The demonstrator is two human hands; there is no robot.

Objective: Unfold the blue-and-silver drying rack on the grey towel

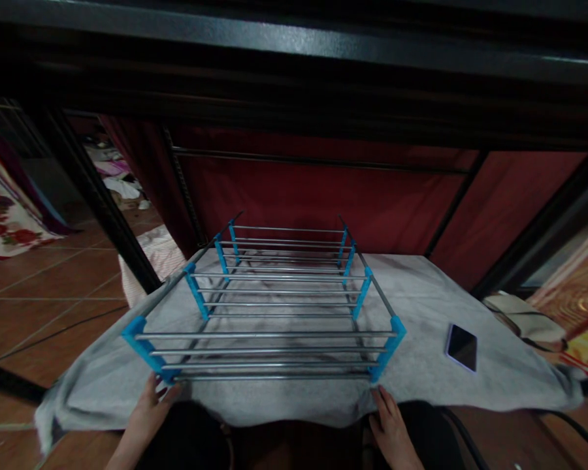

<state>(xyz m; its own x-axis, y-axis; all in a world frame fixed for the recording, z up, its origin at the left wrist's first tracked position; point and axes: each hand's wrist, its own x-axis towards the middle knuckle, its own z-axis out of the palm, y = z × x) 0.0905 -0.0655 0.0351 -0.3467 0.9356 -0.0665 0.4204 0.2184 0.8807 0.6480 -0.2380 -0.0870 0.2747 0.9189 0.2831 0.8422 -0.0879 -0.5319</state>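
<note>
A metal rack point(274, 335) with grey tubes and blue plastic connectors lies on a grey cloth-covered surface point(406, 385). My left hand point(153, 406) is at its near left corner, fingers apart, with the fingertips by the lower end of the blue connector point(149, 352). Beside the near right corner, my right hand point(388, 418) has its fingertips just below the other blue connector point(388, 349). Neither hand is wrapped round a tube. Whether the fingertips press on the rack cannot be made out.
A phone point(462, 347) lies on the cloth to the right. Beyond the right edge is a beige bag point(524, 318). A dark metal beam point(294, 39) crosses overhead, and a red curtain point(318, 196) hangs behind the rack.
</note>
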